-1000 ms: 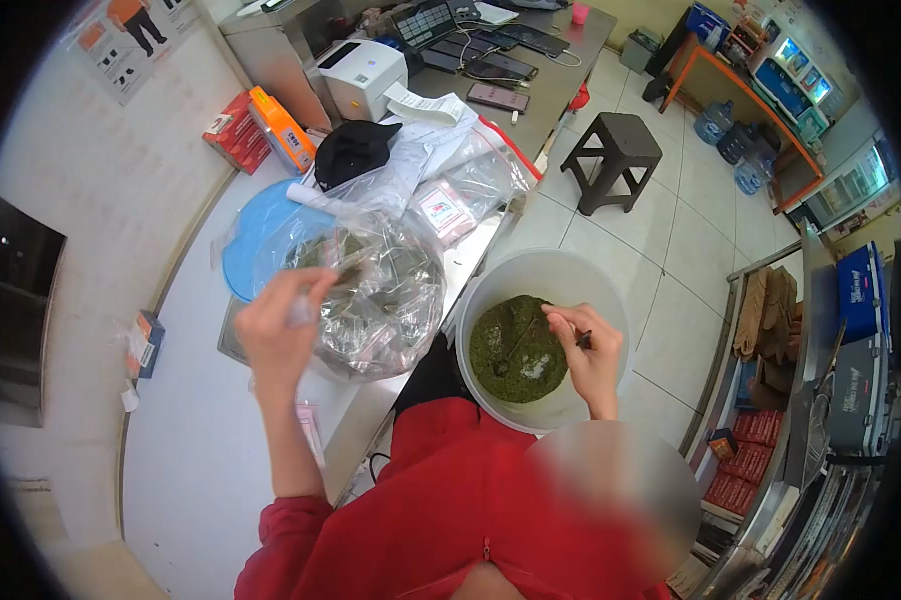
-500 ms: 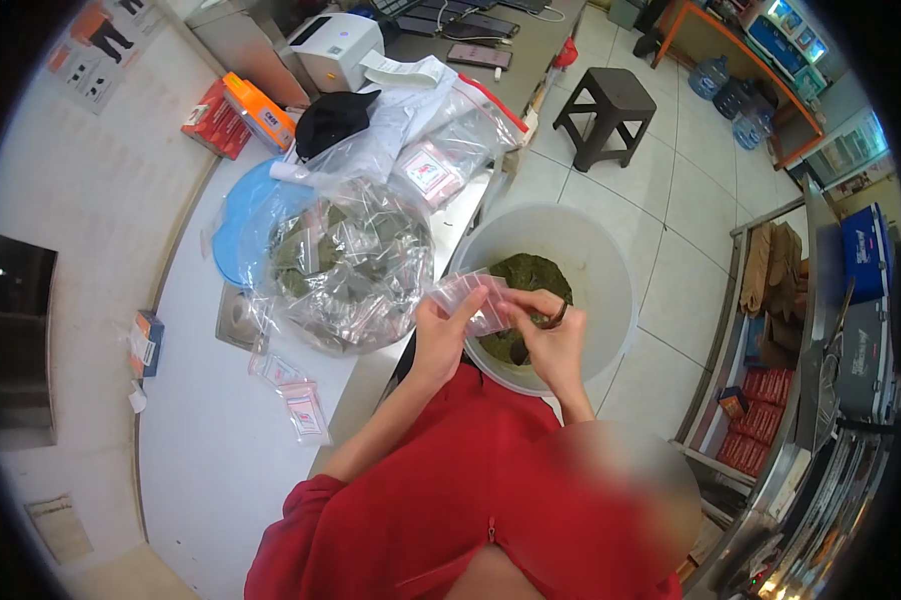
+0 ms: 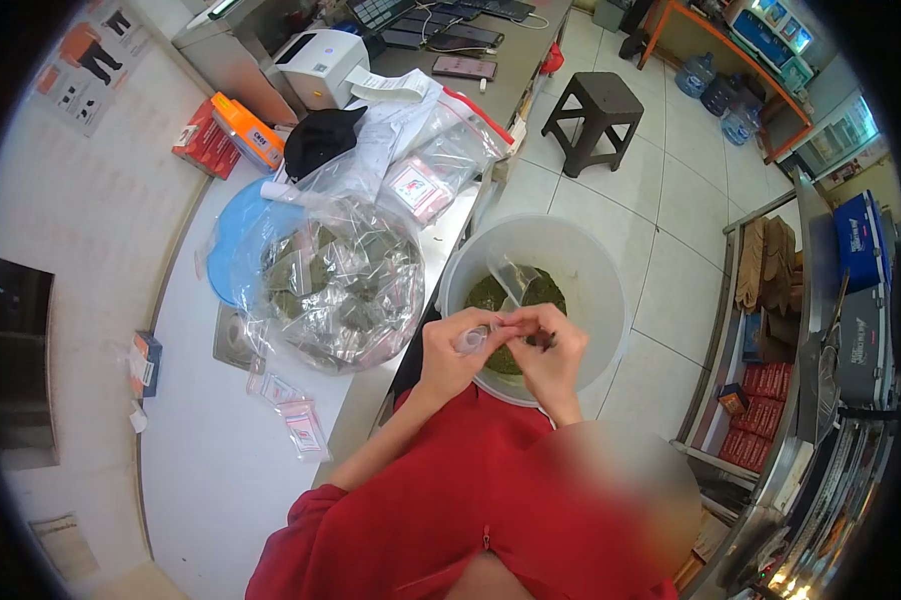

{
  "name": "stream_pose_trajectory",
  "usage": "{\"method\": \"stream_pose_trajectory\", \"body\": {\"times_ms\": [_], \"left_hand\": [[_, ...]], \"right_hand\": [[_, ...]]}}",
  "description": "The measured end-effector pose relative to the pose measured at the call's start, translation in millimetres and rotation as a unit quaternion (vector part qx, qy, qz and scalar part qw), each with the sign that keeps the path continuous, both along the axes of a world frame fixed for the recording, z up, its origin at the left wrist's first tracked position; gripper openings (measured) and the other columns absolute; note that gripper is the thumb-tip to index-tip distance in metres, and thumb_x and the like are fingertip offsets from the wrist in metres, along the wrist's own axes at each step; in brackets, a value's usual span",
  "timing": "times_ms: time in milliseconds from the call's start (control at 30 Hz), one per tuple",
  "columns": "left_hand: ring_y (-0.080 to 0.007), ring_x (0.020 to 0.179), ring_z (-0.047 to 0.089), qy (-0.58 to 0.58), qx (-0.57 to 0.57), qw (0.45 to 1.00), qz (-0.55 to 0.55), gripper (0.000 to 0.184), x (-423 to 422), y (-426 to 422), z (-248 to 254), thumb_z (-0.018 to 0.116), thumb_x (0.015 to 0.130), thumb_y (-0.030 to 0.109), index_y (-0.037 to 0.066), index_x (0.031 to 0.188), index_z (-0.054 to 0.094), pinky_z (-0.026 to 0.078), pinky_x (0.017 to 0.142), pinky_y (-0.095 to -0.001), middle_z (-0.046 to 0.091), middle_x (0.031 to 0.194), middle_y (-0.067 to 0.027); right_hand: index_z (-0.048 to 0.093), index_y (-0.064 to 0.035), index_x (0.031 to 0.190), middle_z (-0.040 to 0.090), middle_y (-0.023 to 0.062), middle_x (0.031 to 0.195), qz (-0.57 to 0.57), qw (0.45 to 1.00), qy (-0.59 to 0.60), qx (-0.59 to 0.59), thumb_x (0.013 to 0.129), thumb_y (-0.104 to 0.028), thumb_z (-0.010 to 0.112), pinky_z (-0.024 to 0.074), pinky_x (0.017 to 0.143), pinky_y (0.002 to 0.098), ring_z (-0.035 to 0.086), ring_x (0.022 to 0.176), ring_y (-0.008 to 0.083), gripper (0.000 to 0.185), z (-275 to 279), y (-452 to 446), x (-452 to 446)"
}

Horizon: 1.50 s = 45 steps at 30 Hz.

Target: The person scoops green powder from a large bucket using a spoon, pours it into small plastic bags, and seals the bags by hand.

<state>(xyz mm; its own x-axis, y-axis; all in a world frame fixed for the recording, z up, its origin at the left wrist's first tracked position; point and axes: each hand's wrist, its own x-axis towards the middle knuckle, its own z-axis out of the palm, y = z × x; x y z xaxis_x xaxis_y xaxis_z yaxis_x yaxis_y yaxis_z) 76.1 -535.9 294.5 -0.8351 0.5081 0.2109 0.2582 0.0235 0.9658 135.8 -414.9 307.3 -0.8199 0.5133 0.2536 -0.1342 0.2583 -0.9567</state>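
Both hands come together over a whitish plastic bucket [image 3: 610,300] that holds dark green powder [image 3: 485,297]. My left hand [image 3: 455,350] is closed, with crumpled clear plastic [image 3: 472,340] showing between its fingers. Its fingertips meet those of my right hand [image 3: 548,345], which pinches the same small zip bag. A clear plastic piece [image 3: 511,277] sticks up beyond the fingertips; it looks like part of that bag. Something small and dark shows at the right fingers, too hidden to name. Left of the bucket, a large clear bag [image 3: 345,285] is full of small green-filled packets.
On the white table [image 3: 230,480] lie small labelled packets [image 3: 302,430], a blue lid [image 3: 230,235], a black cap [image 3: 320,140] and a label printer [image 3: 320,70]. A dark stool [image 3: 605,105] stands on the tiled floor, with metal shelving [image 3: 740,330] at right.
The small zip bags were spread flat between both hands; now plastic is bunched in the left hand and the fingertips have met. The view has shifted slightly.
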Motion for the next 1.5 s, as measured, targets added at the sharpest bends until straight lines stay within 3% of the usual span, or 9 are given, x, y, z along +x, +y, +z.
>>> {"method": "stream_pose_trajectory", "body": {"times_ms": [67,333,433,600,833,1167,1333,1400,1500], "left_hand": [[-0.013,0.071,0.063,0.016,-0.008,1.0,0.017,0.012,-1,-4,4,0.066,0.08,0.004,-0.001,0.091,0.066,0.048,0.065,-0.0253,0.067,0.08,-0.011],[-0.016,0.061,0.061,0.118,-0.071,0.987,0.087,0.011,-13,-11,15,0.066,0.082,0.009,0.0,0.088,0.066,0.045,0.057,-0.0265,0.064,0.073,-0.0115],[-0.0279,0.063,0.063,0.098,-0.105,0.989,0.022,0.011,-20,-11,15,0.061,0.083,0.014,0.003,0.084,0.061,0.048,0.055,-0.0332,0.063,0.073,-0.012],[-0.031,0.058,0.058,0.305,-0.13,0.942,0.044,0.015,-25,0,14,0.064,0.08,0.018,0.005,0.08,0.058,0.043,0.051,-0.0361,0.06,0.069,-0.01],[-0.0304,0.06,0.059,0.045,-0.037,0.998,-0.023,0.019,-34,5,15,0.063,0.084,0.024,0.005,0.088,0.059,0.044,0.053,-0.0339,0.062,0.073,-0.0116],[-0.0311,0.062,0.061,0.304,-0.147,0.94,-0.041,0.018,-42,-28,8,0.072,0.072,0.015,0.002,0.081,0.064,0.046,0.056,-0.0371,0.063,0.075,-0.0127],[-0.0251,0.051,0.054,0.359,-0.114,0.925,0.042,0.016,-30,-9,-1,0.061,0.082,0.013,-0.001,0.074,0.061,0.041,0.05,-0.0359,0.058,0.062,-0.0108],[-0.0139,0.057,0.05,0.068,-0.177,0.982,0.02,0.023,-23,-2,6,0.051,0.09,0.017,0.0,0.079,0.06,0.042,0.057,-0.0293,0.055,0.062,-0.0055],[-0.0132,0.059,0.048,0.023,-0.02,0.999,0.03,0.022,-21,15,3,0.053,0.09,0.017,-0.003,0.082,0.058,0.04,0.055,-0.0318,0.055,0.064,-0.0081]], "right_hand": [[0.066,-0.0007,0.086,0.067,0.003,0.075,-0.003,0.991,0.032,0.132,0.067,0.007,0.07,0.0356,0.047,0.0184,0.063,0.065,0.0076,0.021,7,-1,-2],[0.071,-0.0057,0.09,0.066,0.0053,0.079,0.0,0.978,0.058,0.201,0.072,0.004,0.069,0.0383,0.047,0.0203,0.057,0.061,0.0072,0.021,13,-6,-9],[0.07,-0.0038,0.09,0.064,0.0079,0.078,0.004,0.978,0.052,0.199,0.071,0.003,0.069,0.0432,0.051,0.0245,0.058,0.062,0.0139,0.02,18,-3,-8],[0.068,-0.0012,0.087,0.062,0.0098,0.077,-0.102,0.962,0.094,0.234,0.068,0.004,0.071,0.0465,0.053,0.0258,0.06,0.063,0.0185,0.019,14,-3,-18],[0.069,-0.0014,0.09,0.064,0.0099,0.08,-0.087,0.978,0.07,0.174,0.07,0.005,0.07,0.0472,0.055,0.025,0.061,0.065,0.0172,0.021,13,-2,-14],[0.069,-0.0038,0.083,0.065,0.0081,0.079,0.024,0.993,0.067,0.099,0.072,-0.001,0.071,0.0487,0.053,0.025,0.062,0.063,0.0162,0.012,5,-10,-9],[0.063,0.0008,0.086,0.058,0.0099,0.081,-0.151,0.952,0.147,0.221,0.069,0.001,0.068,0.0499,0.059,0.0297,0.06,0.068,0.023,0.018,3,0,-14],[0.063,0.0008,0.088,0.058,0.01,0.082,-0.162,0.951,0.151,0.218,0.069,0.001,0.068,0.05,0.059,0.0303,0.06,0.069,0.023,0.019,0,6,-13],[0.063,-0.0003,0.089,0.058,0.0098,0.082,-0.164,0.946,0.167,0.226,0.069,0.001,0.068,0.0504,0.06,0.0305,0.06,0.071,0.0235,0.021,-1,-4,-5]]}}
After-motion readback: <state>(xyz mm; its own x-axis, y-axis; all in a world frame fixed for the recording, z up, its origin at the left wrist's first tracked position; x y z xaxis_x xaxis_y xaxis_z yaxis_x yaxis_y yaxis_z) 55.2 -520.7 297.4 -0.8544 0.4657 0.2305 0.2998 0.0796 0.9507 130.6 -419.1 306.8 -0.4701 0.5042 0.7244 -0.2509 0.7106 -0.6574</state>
